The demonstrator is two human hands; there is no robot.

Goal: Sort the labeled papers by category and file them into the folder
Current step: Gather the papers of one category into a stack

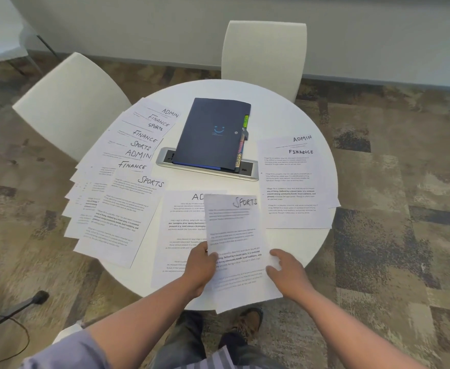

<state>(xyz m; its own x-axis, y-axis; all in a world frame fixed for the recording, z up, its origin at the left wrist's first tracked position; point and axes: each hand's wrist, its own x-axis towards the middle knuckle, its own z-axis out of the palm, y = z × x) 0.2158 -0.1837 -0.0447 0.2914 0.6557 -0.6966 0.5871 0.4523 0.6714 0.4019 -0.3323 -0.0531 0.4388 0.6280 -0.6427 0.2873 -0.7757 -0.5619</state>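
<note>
SPORTS sheet (238, 243) sits pinched in your left hand (202, 265) near of the closed folder (213, 134), right hand (285, 270) loose-fingered on its edge, ADMIN sheet (181, 230) beneath, unsorted fan (117, 177) left of folder, nothing filed yet.

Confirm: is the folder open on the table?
No. The dark blue folder lies closed beyond the held SPORTS sheet, its cover facing up.

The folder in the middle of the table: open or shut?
Shut. The dark folder lies flat with its cover down; only coloured tabs stick out at its right edge.
</note>
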